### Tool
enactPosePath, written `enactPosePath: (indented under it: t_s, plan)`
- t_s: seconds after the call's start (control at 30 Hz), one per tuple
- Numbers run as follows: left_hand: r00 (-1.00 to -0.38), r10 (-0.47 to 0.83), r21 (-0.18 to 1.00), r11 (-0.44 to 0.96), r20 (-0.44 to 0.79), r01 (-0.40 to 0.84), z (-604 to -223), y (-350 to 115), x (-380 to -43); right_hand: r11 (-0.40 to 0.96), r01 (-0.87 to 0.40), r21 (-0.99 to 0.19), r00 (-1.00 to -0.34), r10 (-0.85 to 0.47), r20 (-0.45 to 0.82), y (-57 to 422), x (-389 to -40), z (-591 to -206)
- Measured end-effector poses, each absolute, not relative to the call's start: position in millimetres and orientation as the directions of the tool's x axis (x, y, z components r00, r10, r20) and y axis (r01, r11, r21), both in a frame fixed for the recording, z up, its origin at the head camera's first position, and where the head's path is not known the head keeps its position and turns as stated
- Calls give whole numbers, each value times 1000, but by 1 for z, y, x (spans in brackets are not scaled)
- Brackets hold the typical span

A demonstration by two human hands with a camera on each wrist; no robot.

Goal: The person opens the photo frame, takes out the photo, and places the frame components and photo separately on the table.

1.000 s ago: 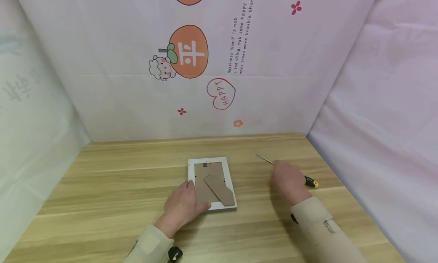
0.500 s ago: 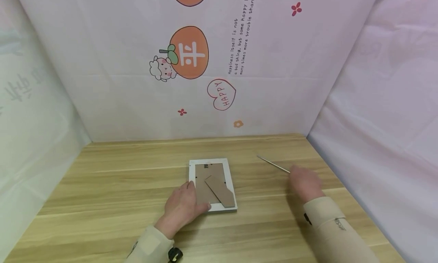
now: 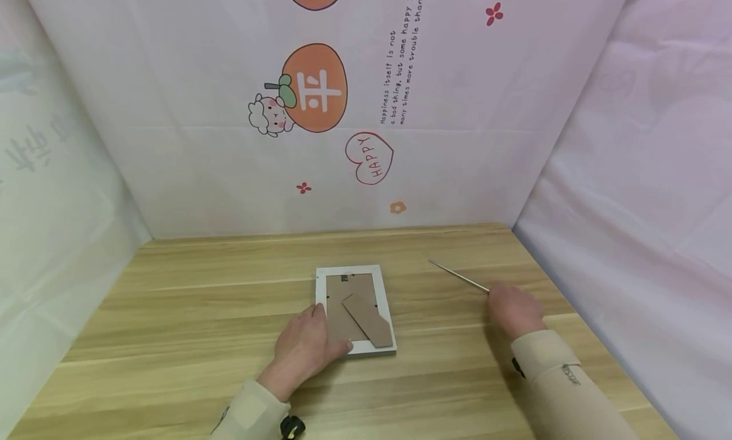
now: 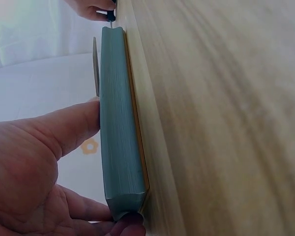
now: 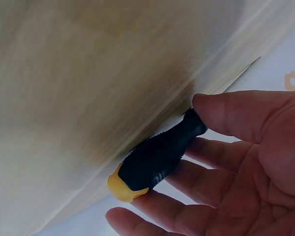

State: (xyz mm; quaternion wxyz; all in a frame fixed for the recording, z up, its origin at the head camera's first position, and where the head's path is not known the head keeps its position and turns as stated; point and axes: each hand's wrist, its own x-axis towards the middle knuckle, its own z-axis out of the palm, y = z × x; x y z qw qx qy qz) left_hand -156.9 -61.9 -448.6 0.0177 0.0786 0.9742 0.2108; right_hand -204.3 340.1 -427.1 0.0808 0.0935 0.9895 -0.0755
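A white picture frame [image 3: 387, 316] lies face down on the table, its brown backing board and folded stand leg [image 3: 372, 322] upward. My left hand [image 3: 303, 344] grips its near left corner, thumb on the near edge and fingers at the left side. In the left wrist view the frame's side [image 4: 120, 123] runs between thumb and fingers. To the right, a screwdriver [image 5: 157, 157] with a black and yellow handle lies along the wood, its thin shaft [image 3: 460, 276] pointing toward the back left. My right hand [image 3: 516, 308] holds the handle, thumb and index finger at its neck.
The wood-grain table [image 3: 200, 319] is walled by white cloth at the left, back and right [image 3: 629, 205]. Printed drawings and lettering cover the back cloth [image 3: 457, 160]. A dark strap [image 3: 293, 426] shows at the left wrist.
My right hand has slid right along the screwdriver, from the shaft end onto the handle, so more shaft shows. The screwdriver tip, the frame and my left hand stay in place.
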Motion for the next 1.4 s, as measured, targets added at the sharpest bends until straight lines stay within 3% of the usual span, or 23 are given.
enactPosePath:
  t_s: [1.4]
  plan:
    - [-986,167,429,890,4,152,-448,-62,-156,987,123,-99,-984,108,-139,322,-200,-417]
